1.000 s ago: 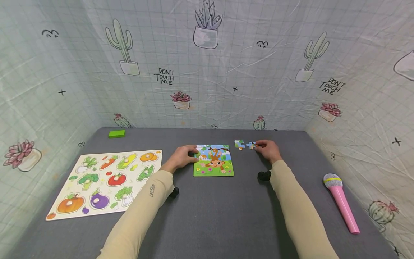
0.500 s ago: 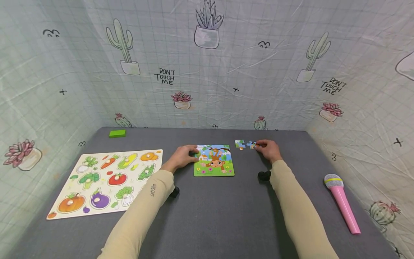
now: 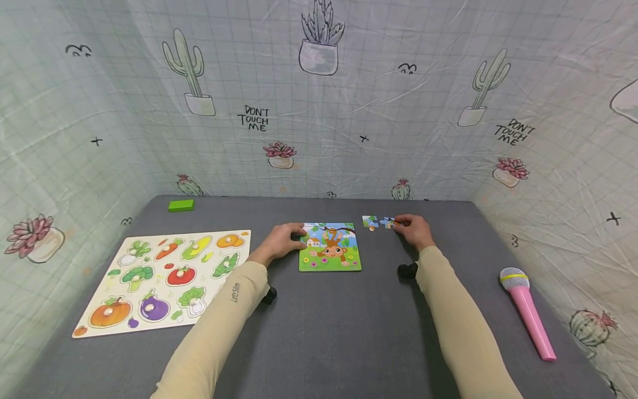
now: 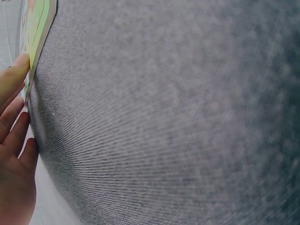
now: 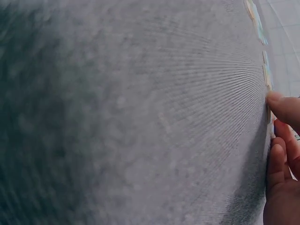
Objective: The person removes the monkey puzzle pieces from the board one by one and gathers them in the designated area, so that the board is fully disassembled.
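A square jigsaw puzzle (image 3: 330, 249) with a monkey picture lies flat on the grey table. My left hand (image 3: 280, 241) holds its left edge, thumb and index finger apart along that side. In the left wrist view, the thumb (image 4: 18, 68) lies against the board's rim. To the right of the puzzle are two loose jigsaw pieces. One piece (image 3: 370, 222) lies nearer the puzzle with nothing on it. Between thumb and fingers, my right hand (image 3: 416, 231) pinches the other piece (image 3: 386, 223), whose right end the fingertips cover.
A vegetable peg board (image 3: 164, 277) lies at the left, partly behind my left sleeve. One small green block (image 3: 181, 206) sits at the back left. Off to the right is a pink toy microphone (image 3: 532, 321). A patterned cloth wall (image 3: 329, 160) rises behind the table.
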